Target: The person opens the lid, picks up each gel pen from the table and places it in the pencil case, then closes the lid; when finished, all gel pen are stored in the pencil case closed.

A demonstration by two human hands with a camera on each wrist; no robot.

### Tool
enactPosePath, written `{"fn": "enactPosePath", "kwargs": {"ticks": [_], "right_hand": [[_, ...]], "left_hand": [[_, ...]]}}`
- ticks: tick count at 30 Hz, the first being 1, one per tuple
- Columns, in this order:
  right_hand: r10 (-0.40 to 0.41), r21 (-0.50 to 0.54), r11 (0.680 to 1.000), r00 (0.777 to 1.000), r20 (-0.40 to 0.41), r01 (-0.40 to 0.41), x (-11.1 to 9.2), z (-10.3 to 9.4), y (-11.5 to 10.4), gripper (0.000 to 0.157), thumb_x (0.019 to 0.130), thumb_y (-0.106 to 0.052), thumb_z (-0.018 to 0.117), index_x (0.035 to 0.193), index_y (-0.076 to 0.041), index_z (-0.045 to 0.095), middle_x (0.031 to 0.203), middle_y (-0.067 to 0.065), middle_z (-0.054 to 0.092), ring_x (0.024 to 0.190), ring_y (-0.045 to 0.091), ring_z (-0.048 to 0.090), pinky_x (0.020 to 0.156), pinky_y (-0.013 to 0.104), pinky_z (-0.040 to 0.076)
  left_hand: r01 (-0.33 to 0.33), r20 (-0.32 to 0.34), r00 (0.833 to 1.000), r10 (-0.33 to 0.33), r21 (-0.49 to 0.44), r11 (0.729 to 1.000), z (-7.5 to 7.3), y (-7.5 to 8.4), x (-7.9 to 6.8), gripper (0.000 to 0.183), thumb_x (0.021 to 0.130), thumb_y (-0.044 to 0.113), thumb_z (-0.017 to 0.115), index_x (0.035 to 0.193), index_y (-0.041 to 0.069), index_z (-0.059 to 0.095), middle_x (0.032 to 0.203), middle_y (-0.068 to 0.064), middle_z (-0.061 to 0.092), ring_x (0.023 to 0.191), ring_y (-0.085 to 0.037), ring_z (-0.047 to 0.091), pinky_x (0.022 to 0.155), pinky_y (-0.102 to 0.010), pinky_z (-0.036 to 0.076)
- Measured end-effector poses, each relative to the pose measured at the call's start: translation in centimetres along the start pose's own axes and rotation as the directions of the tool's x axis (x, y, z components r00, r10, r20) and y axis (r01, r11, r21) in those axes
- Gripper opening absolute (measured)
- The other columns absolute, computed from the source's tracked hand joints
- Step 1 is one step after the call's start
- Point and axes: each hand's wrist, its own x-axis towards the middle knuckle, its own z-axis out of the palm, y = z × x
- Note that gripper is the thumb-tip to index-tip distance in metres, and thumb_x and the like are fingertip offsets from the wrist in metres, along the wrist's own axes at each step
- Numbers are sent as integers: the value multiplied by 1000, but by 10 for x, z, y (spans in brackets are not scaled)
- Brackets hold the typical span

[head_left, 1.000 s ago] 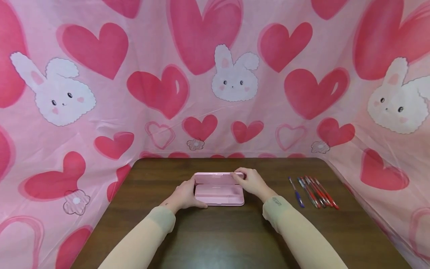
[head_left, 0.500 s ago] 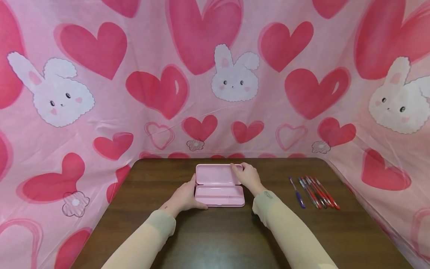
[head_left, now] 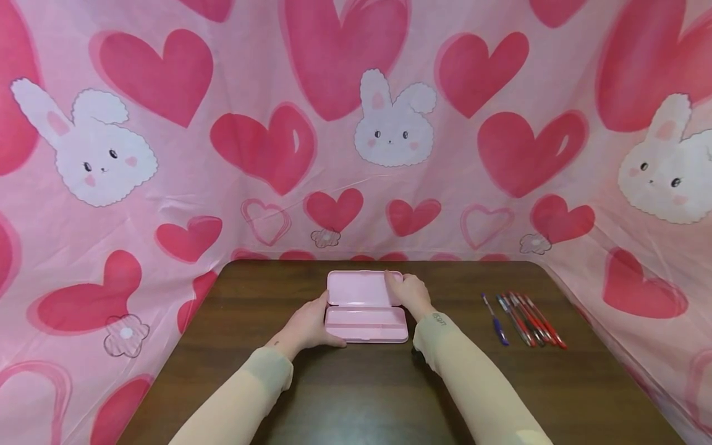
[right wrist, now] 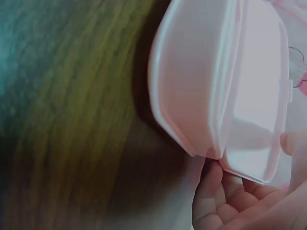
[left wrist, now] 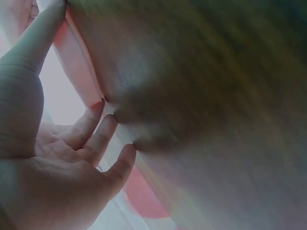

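A pink plastic pencil case (head_left: 365, 334) stands unfolded on the wooden table, its lid (head_left: 356, 288) tilted up at the back. The tray has a lengthwise divider and no pens in it. My left hand (head_left: 305, 326) holds the case's left end, thumb at the front corner and fingers toward the back. In the left wrist view, the fingertips (left wrist: 125, 149) rest on the tabletop by the case's wall (left wrist: 76, 57). My right hand (head_left: 413, 295) grips the lid's right end, thumb on the inner face. The right wrist view shows its other fingers (right wrist: 208, 184) behind the lid, near the hinge.
To the right lie a blue pen (head_left: 499, 330) and a group of several pens (head_left: 535, 321), mostly red, side by side. A pink cloth (head_left: 389, 198) with hearts and rabbits hangs around the table (head_left: 356, 395) at the back and sides.
The lid has swung further up and back, with my right hand moving along with it. My left hand has kept its place at the left end.
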Motion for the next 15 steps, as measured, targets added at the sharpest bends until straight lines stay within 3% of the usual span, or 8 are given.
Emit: {"fn": "enactPosePath", "kwargs": {"ticks": [5,8,15], "right_hand": [[-42,23,999,998,-47,43,-41,-27,-17,88,103,-75,49,138,4,67,136,28,73,125,48,69,109,61,57],[-37,55,998,998,-58,41,-67,-52,-26,77,108,-63,51,146,3,61,140,27,72,133,47,67,116,63,52],[-49,-11,999,983,-176,48,-82,-94,7,67,110,-55,54,152,-3,56,133,22,76,128,45,70,111,62,53]], "left_hand": [[15,4,1000,-15,-3,1000,2,1,0,132,66,51,105,169,9,35,157,-15,63,143,-37,61,125,-61,48],[16,-5,1000,-16,11,1000,2,0,1,132,64,53,105,168,8,37,155,-15,64,141,-36,61,124,-60,49],[13,-7,1000,-13,9,1000,2,-2,3,130,63,52,106,166,10,39,152,-13,65,138,-35,63,123,-60,51]]}}
